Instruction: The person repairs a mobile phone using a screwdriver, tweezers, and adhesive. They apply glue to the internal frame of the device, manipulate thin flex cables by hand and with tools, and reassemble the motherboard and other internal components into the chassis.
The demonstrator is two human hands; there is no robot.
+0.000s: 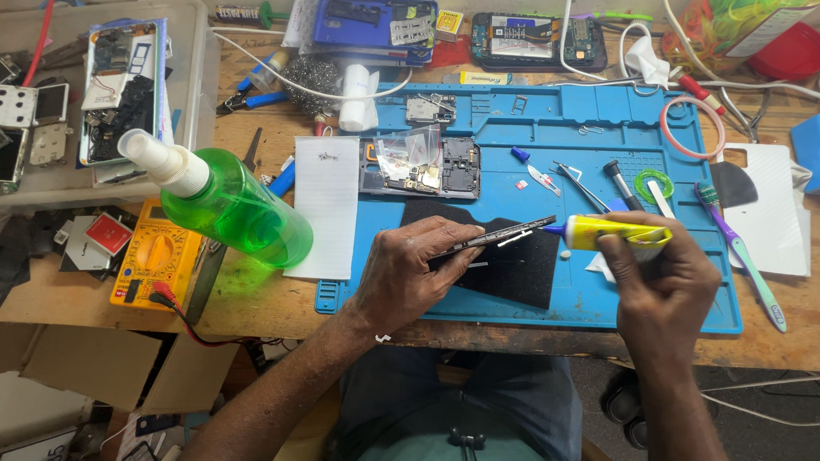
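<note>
Item: thin phone frame [497,237], edge-up in my left hand [408,272], pinched by its rim; probably stiff, light, fragile. My right hand [661,288] squeezes a yellow glue tube [613,233], nozzle at the frame's right end.

The wooden tabletop [269,298] carries a blue mat [525,125], a green spray bottle [236,209], a yellow meter [156,252], a white notepad [326,204] and a clear plastic box [196,74].
</note>
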